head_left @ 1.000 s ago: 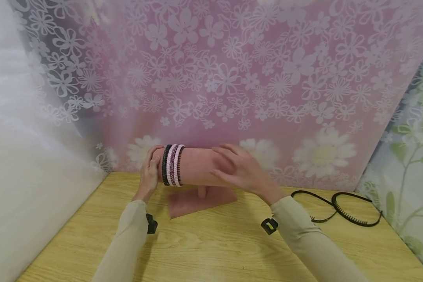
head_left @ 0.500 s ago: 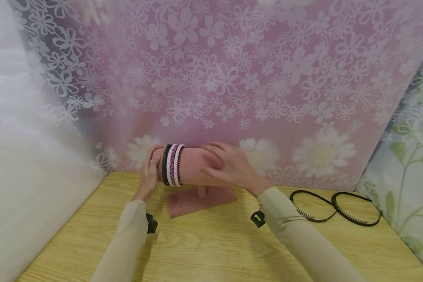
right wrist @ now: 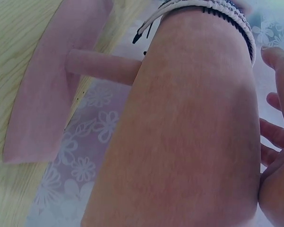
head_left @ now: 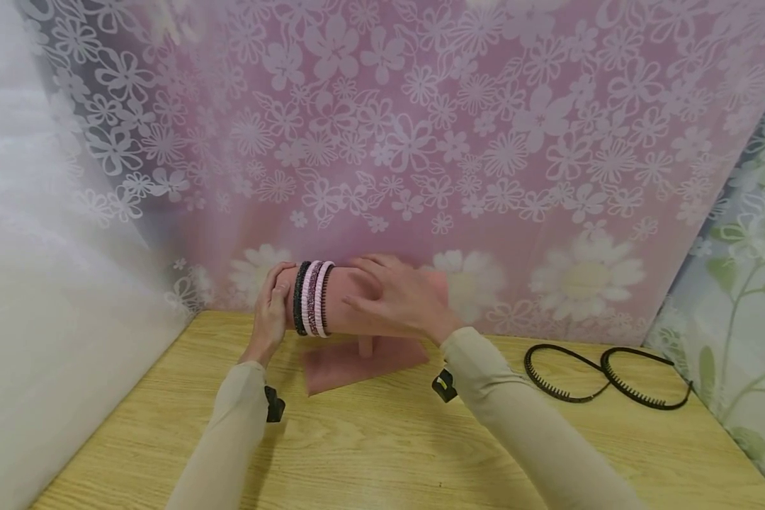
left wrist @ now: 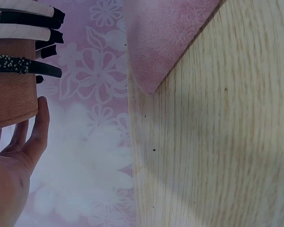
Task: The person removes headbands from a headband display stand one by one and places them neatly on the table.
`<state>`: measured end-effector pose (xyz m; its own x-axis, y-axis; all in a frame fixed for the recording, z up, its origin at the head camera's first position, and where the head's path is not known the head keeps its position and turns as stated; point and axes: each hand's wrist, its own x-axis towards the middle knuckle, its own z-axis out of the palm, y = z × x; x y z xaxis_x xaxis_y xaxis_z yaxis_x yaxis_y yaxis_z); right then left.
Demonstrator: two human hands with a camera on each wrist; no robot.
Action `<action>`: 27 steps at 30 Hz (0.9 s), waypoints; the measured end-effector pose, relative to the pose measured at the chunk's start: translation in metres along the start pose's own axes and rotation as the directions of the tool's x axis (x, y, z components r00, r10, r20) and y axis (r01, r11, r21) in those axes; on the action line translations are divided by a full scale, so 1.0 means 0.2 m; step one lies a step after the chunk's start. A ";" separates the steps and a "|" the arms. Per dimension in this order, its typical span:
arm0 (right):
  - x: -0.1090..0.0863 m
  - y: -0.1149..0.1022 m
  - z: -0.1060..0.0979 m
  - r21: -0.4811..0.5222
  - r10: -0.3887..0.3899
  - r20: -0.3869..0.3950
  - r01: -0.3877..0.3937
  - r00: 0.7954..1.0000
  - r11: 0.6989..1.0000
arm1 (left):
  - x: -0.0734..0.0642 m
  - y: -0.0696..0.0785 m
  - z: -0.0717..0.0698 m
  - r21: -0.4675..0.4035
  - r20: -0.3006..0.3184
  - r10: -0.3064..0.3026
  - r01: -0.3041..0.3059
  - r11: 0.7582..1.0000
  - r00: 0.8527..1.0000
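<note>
A padded pink roll (head_left: pixel 357 312) lies level on a short post above a flat pink base (head_left: pixel 363 368), forming a headband stand. Near its left end several headbands (head_left: pixel 312 297) sit side by side, black glittery, pale pink and pink glittery, with comb teeth on the inner side. My left hand (head_left: pixel 270 312) holds the roll's left end, fingers over the top and thumb in front; the left wrist view shows fingertips against its edge. Along the roll's right half, my right hand (head_left: pixel 401 297) hovers over or touches it with fingers spread, holding nothing, to the right of the headbands.
Two black toothed headbands (head_left: pixel 567 375) lie overlapping at the right of the wooden table (head_left: pixel 370 453). A pink flowered curtain (head_left: pixel 421 142) hangs close behind the stand. White sheeting (head_left: pixel 70 283) borders the left side, a leafy-patterned one (head_left: pixel 739 333) the right.
My right hand has slid left along the roll toward the headbands, uncovering the roll's right end. The left hand, the stand and the headbands on it stay in place.
</note>
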<state>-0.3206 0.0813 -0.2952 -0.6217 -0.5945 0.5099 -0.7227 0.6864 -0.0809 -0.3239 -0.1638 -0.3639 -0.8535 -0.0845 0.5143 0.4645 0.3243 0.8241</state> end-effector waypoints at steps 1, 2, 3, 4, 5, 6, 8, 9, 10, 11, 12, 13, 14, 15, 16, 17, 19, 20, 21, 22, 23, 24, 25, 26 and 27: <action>0.01 -0.01 0.01 0.006 0.010 0.004 -0.010 1.000 1.000 | 0.00 0.00 0.00 0.000 -0.001 0.004 -0.004 1.000 1.000; 0.01 -0.02 0.01 0.012 0.021 0.011 -0.022 1.000 1.000 | 0.00 0.00 0.00 0.000 -0.002 0.007 -0.007 1.000 1.000; 0.02 -0.03 0.02 0.015 0.030 0.014 -0.030 0.999 0.999 | 0.00 0.00 0.00 -0.001 -0.003 0.010 -0.010 1.000 1.000; 0.03 -0.03 0.02 0.016 0.032 0.019 -0.032 0.999 0.999 | 0.00 0.00 0.00 -0.002 -0.004 0.013 -0.013 1.000 1.000; 0.03 -0.04 0.02 0.018 0.038 0.025 -0.038 0.999 0.999 | 0.00 0.00 0.00 -0.004 -0.005 0.015 -0.015 1.000 1.000; 0.04 -0.05 0.03 0.022 0.048 0.033 -0.049 0.998 0.999 | 0.00 0.00 0.00 -0.008 -0.004 0.019 -0.019 1.000 1.000; 0.05 -0.06 0.03 0.033 0.059 0.049 -0.060 0.997 0.998 | 0.00 0.00 0.00 -0.009 -0.002 0.018 -0.018 1.000 1.000; 0.06 -0.06 0.04 0.032 0.061 0.053 -0.063 0.997 0.997 | 0.00 0.00 0.00 -0.010 -0.001 0.018 -0.018 1.000 1.000; 0.06 -0.06 0.04 0.035 0.065 0.060 -0.067 0.996 0.997 | 0.00 0.00 0.00 -0.011 0.000 0.018 -0.018 1.000 1.000; 0.07 -0.06 0.04 0.039 0.075 0.069 -0.077 0.995 0.996 | 0.00 0.00 0.00 -0.011 -0.001 0.017 -0.017 1.000 1.000; 0.07 -0.06 0.04 0.040 0.080 0.080 -0.084 0.994 0.996 | 0.00 0.00 0.00 -0.010 0.000 0.016 -0.016 1.000 1.000; 0.07 -0.06 0.05 0.035 0.086 0.090 -0.089 0.992 0.995 | 0.00 0.00 0.00 -0.007 0.000 0.014 -0.014 1.000 1.000; 0.08 -0.07 0.05 0.026 0.093 0.100 -0.097 0.991 0.995 | -0.01 0.00 0.00 -0.006 0.000 0.013 -0.013 1.000 1.000; 0.08 -0.07 0.05 0.013 0.096 0.108 -0.098 0.989 0.995 | -0.01 0.00 0.00 -0.007 0.001 0.013 -0.013 1.000 1.000; 0.09 -0.07 0.05 -0.005 0.101 0.116 -0.101 0.988 0.995 | -0.01 0.00 0.00 -0.006 0.002 0.012 -0.012 1.000 1.000; 0.09 -0.07 0.05 -0.024 0.108 0.126 -0.105 0.986 0.994 | -0.01 0.00 0.00 -0.008 0.004 0.011 -0.011 1.000 1.000; 0.10 -0.08 0.05 -0.062 0.117 0.136 -0.109 0.984 0.992 | 0.00 0.00 0.00 -0.009 0.009 0.013 -0.013 1.000 1.000; 0.10 -0.08 0.05 -0.073 0.122 0.142 -0.112 0.982 0.991 | 0.00 -0.01 0.00 -0.012 0.011 0.015 -0.015 1.000 1.000; 0.10 -0.09 0.04 -0.084 0.124 0.148 -0.112 0.981 0.990 | 0.00 -0.01 0.00 -0.017 0.014 0.017 -0.017 1.000 1.000; 0.11 -0.09 0.05 -0.091 0.126 0.153 -0.113 0.980 0.989 | 0.00 -0.01 0.00 -0.019 0.016 0.018 -0.017 1.000 1.000; 0.11 -0.09 0.05 -0.097 0.130 0.159 -0.116 0.979 0.989 | 0.00 -0.01 0.00 -0.021 0.018 0.019 -0.019 1.000 1.000; 0.12 -0.10 0.05 -0.102 0.132 0.164 -0.116 0.978 0.988 | 0.00 -0.01 0.00 -0.021 0.019 0.022 -0.022 1.000 1.000; 0.13 -0.10 0.05 -0.106 0.137 0.169 -0.120 0.976 0.987 | 0.00 -0.01 0.00 -0.023 0.019 0.023 -0.023 0.999 1.000; 0.13 -0.11 0.05 -0.109 0.141 0.174 -0.123 0.975 0.986 | 0.00 -0.01 0.00 -0.022 0.018 0.024 -0.024 0.999 1.000; 0.14 -0.11 0.05 -0.118 0.146 0.178 -0.126 0.973 0.985 | 0.00 -0.01 0.00 -0.020 0.018 0.027 -0.027 0.999 0.999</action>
<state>-0.3248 0.0455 -0.2888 -0.7641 -0.5533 0.3318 -0.5981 0.8003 -0.0429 -0.3254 -0.1655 -0.3655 -0.8446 -0.0587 0.5322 0.4918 0.3078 0.8145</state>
